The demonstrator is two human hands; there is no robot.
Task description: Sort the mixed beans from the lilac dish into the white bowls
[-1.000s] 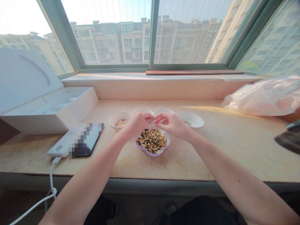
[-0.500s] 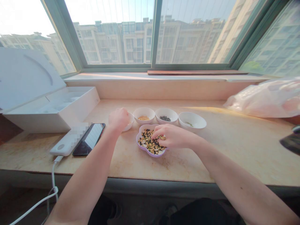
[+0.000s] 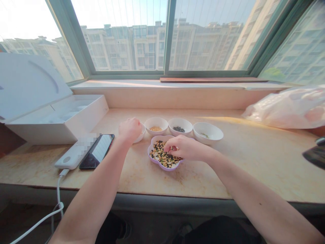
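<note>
A purple flower-shaped dish [image 3: 152,157] of mixed beans sits on the stone sill. My right hand [image 3: 185,148] rests over it, fingertips pinched among the beans. My left hand [image 3: 130,129] hovers curled over the leftmost small white bowl [image 3: 141,132], hiding what is in it. Behind the dish stand three more white bowls: one with yellow beans [image 3: 156,123], one with black beans [image 3: 180,124], one with a few green beans [image 3: 208,131].
A phone [image 3: 97,155] and a white power bank [image 3: 73,155] with a cable lie at the left. An open white box [image 3: 58,115] stands behind them. A plastic bag [image 3: 284,106] and a dark object [image 3: 314,155] are at the right.
My hands, pinched together above the dish a second ago, have parted. The left went to the leftmost bowl, the right dropped into the mixed beans.
</note>
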